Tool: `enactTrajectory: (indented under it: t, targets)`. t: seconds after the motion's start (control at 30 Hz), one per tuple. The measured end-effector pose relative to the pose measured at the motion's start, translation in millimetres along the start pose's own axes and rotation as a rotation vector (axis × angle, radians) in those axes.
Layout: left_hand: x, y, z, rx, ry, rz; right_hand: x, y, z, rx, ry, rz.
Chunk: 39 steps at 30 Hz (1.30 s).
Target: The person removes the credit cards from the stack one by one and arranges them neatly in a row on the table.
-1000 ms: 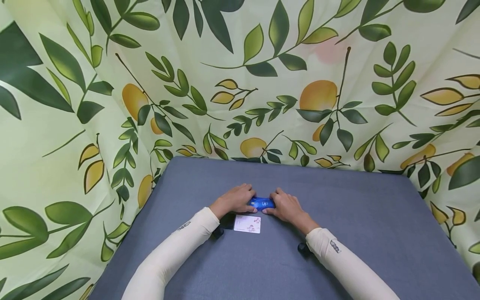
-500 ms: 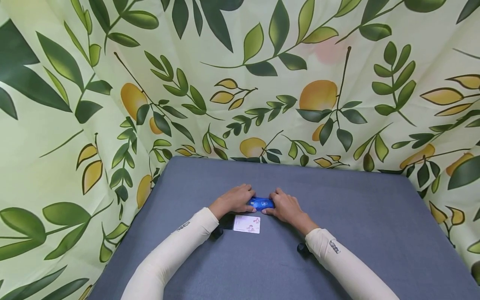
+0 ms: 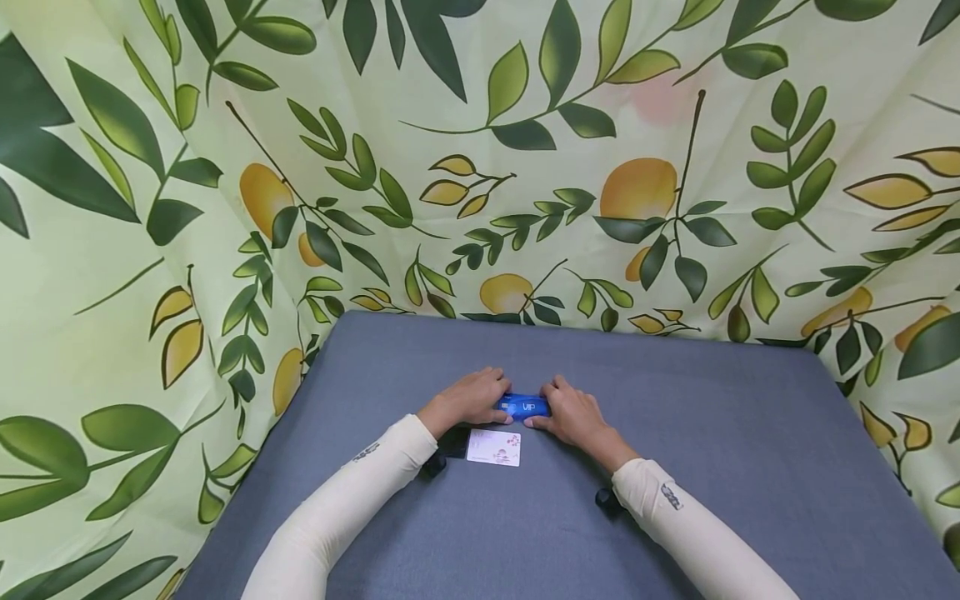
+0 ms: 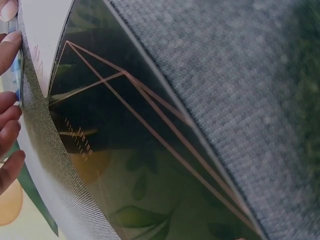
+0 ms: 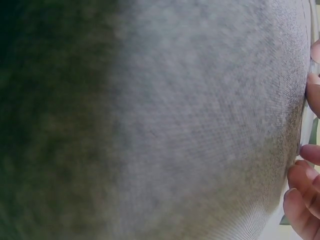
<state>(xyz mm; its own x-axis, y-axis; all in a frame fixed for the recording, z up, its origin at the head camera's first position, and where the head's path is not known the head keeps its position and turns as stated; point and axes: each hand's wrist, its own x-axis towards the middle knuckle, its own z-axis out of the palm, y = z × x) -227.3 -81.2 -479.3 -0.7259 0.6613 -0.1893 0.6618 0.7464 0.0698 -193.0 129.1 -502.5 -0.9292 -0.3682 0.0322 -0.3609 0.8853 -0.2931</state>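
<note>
A blue card [image 3: 525, 407] marked VIP lies mid-table on the grey-blue cloth [image 3: 675, 433]. My left hand [image 3: 472, 398] grips its left end and my right hand [image 3: 572, 410] grips its right end, fingers curled over the edges. Just in front of them lies a white card [image 3: 493, 447] with a small floral print. A black card [image 3: 453, 442] sits beside it, under my left wrist. In the left wrist view the black card [image 4: 125, 140] shows glossy with thin gold lines, the white card [image 4: 42, 40] beyond it and fingertips [image 4: 7, 125] at the left edge. The right wrist view shows blurred cloth and fingers [image 5: 305, 200].
A curtain with leaf and lemon print [image 3: 525, 167] hangs close behind the table and wraps both sides. The table's left edge [image 3: 247, 492] and back edge meet the curtain. Bare cloth stretches to the right of the hands [image 3: 750, 467].
</note>
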Motion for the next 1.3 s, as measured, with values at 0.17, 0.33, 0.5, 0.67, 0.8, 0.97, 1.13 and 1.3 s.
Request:
enactTrajectory:
  t: [0.17,0.33,0.5,0.67,0.8,0.97,1.13,1.3]
  targets:
    - [0.1,-0.5,0.1,-0.007,0.004,-0.007,-0.1,0.8,1.5,-0.001,0.014,-0.015]
    - [-0.4,0.0,-0.1,-0.005,-0.001,-0.014,0.1,0.7,1.6,-0.003,0.012,-0.022]
    - [-1.7,1.4,-0.9,-0.002,0.002,-0.011,0.2,0.6,0.7,-0.007,0.005,-0.028]
    - [-2.5,2.0,-0.6,0.009,0.010,-0.015,0.1,0.6,-0.1,-0.005,0.000,-0.034]
    - [-2.7,1.9,-0.1,0.011,0.010,-0.024,-0.3,0.8,0.6,-0.007,0.005,-0.039]
    - [-3.6,2.6,-1.1,-0.001,0.003,-0.029,-1.1,1.4,1.5,-0.010,0.016,-0.046]
    - [-3.5,3.7,-1.8,-0.005,-0.006,-0.027,-1.4,1.3,0.1,-0.011,0.021,-0.043]
    - [-2.7,3.8,-1.1,-0.001,-0.007,-0.026,-0.6,0.4,0.0,-0.011,0.013,-0.039]
